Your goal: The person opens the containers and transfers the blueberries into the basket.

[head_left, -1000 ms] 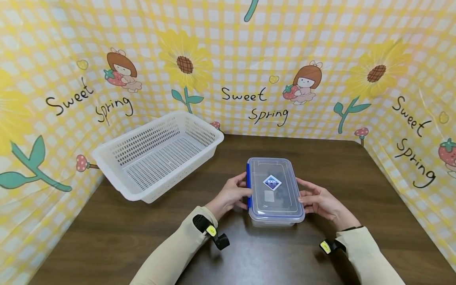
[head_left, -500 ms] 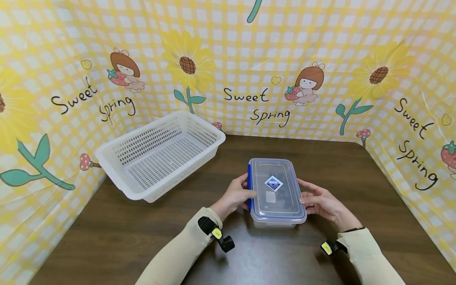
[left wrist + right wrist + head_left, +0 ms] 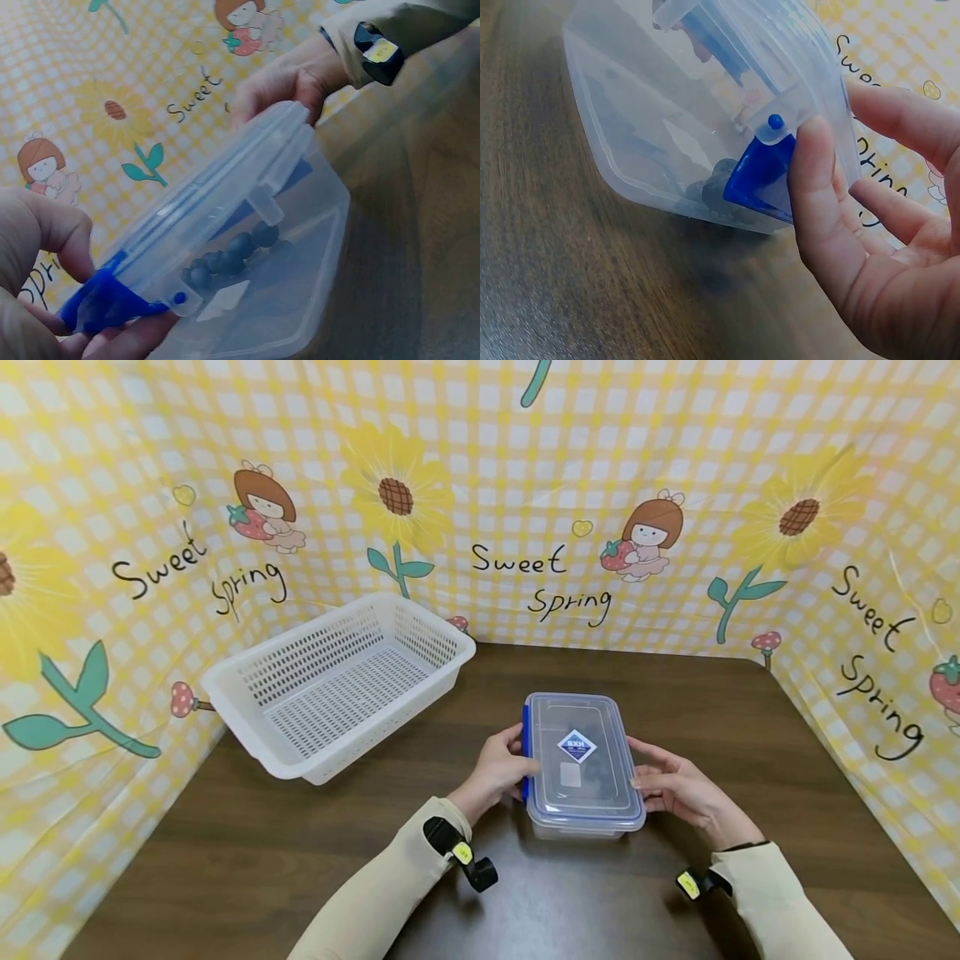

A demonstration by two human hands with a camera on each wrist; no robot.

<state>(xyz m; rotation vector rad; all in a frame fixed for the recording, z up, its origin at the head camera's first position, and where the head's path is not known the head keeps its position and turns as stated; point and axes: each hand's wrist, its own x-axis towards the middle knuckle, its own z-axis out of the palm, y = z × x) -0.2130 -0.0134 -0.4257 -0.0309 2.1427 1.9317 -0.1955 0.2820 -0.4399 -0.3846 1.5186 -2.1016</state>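
A clear plastic food container [image 3: 592,785] with a blue-rimmed lid sits on the table, a diamond-shaped label on its top. My left hand [image 3: 498,766] is at its left side, with the thumb at the lid edge and fingers under a blue latch [image 3: 112,300]. At the right side is my right hand [image 3: 682,789]. In the right wrist view, its thumb lies against another blue latch [image 3: 761,176] and other fingertips are close to the lid edge. Through the clear wall, several dark round balls [image 3: 232,255] show bunched together inside.
A white perforated plastic basket [image 3: 322,768] stands at the back left of the dark wooden table [image 3: 675,685]. A yellow checked cloth [image 3: 525,485] with flowers and lettering forms walls behind and on both sides.
The whole head view has shifted slightly to the right. My left thumb reaches a little farther over the lid edge. The container and right hand look nearly unchanged.
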